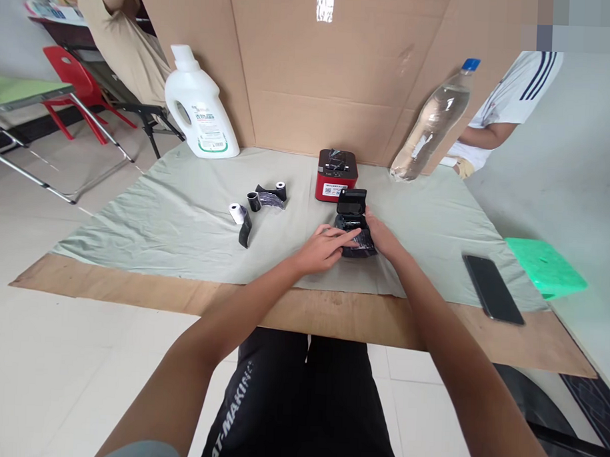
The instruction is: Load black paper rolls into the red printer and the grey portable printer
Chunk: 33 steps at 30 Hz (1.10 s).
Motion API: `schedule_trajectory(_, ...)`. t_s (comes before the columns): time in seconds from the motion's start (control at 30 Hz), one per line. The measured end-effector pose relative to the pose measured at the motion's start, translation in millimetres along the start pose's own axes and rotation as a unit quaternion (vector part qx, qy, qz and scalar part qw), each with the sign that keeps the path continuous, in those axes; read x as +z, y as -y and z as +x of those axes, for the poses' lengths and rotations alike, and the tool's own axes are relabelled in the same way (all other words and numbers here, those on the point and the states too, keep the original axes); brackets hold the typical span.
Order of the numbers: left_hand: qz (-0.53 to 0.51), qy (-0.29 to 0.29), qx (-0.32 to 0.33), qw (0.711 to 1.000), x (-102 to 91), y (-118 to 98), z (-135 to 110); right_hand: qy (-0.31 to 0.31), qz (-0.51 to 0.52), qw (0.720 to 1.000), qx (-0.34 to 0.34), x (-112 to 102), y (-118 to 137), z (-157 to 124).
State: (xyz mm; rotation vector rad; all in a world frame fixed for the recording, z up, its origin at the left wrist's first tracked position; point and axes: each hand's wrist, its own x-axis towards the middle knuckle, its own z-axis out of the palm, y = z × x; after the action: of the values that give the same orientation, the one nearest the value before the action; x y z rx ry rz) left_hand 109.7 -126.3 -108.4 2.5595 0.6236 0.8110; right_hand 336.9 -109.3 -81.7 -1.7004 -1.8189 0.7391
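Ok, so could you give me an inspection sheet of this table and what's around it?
Surface: wooden board under a creased pale green cloth.
Job's things: black printer, lid open; red printer just behind it.
Clutter: small rolls, white detergent bottle, clear bottle leaning on the cardboard wall, phone near the right edge.
Hands: left hand has fingers resting on the black printer; right hand holds its right side.
Cables: nothing seen.
Surroundings: red chair, green stool, one person behind left, another person behind right.
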Motion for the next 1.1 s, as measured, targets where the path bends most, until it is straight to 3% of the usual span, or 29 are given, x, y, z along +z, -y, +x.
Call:
schedule_trajectory(0.23, -0.012, 0.006, -0.002, 1.0, -1.6, 0, -3, -0.017, -0.159, 0.987, -0.008, -41, 31, 18)
schedule_trajectory(0.43, -0.022, 0.006, 0.002, 1.0, -4.5, -2, -3, 0.116, -0.273, 0.955, -0.003, -54, 71, 44)
schedule_trajectory(0.73, -0.013, -0.074, -0.046, 0.996, -0.3, 0, -6, 0.166, -0.312, 0.935, 0.009, -34, 50, 53)
schedule_trajectory(1.1, -0.013, -0.21, -0.133, 0.968, -11.0, 9, -8, 0.095, -0.348, 0.931, -0.056, -47, 61, 38)
